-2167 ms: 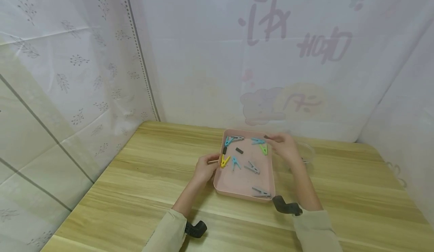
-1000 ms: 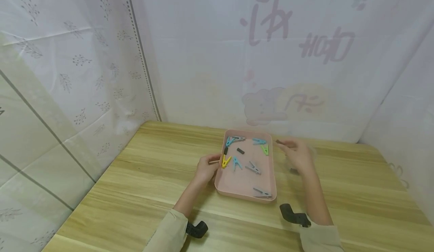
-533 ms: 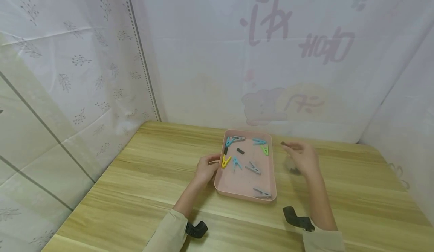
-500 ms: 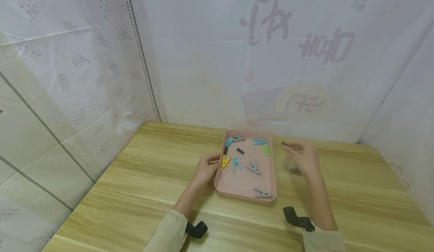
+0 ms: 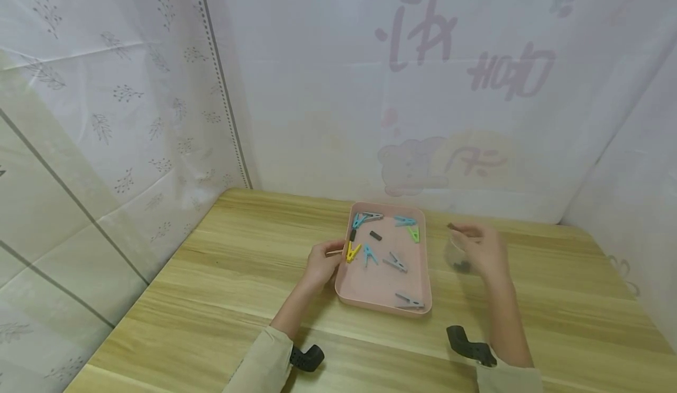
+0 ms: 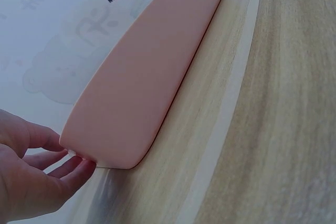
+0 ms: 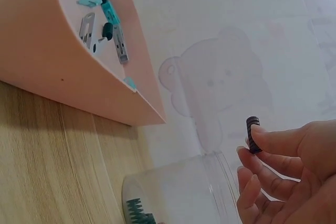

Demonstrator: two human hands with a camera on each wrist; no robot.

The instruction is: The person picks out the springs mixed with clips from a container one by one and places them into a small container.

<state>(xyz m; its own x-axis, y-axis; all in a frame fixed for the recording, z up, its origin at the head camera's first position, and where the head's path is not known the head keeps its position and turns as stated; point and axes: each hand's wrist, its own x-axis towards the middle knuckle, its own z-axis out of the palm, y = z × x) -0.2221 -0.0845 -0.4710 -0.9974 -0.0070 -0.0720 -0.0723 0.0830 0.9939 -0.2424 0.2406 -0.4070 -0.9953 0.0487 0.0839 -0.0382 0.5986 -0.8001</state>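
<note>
Small dark ribbed piece (image 7: 253,135): pinched between thumb and fingertips of the right hand (image 5: 482,255), raised off the table and outside the clear jar (image 7: 181,190), near its rim. Jar stands just below the right hand, partly hidden by it in the head view; dark green pieces (image 7: 139,212) lie at its bottom. Pink tray (image 5: 370,285) lies to the left of the right hand, apart from it. Left hand (image 5: 320,264) grips the tray's near-side wall, fingers curled at the edge. Inside the tray, closest to the left hand: yellow clothespin (image 5: 352,253), then light-blue clothespin (image 5: 369,255); farther across, grey clothespin (image 5: 395,262). Beyond the left hand, two dark pieces (image 5: 375,235), one against the wall by the yellow clothespin, the other out on the tray floor. Green clothespin (image 5: 414,234) sits by the wall facing the right hand. Wooden table (image 5: 227,275) extends beneath both hands; pale printed curtain (image 5: 317,87) hangs beyond them.
</note>
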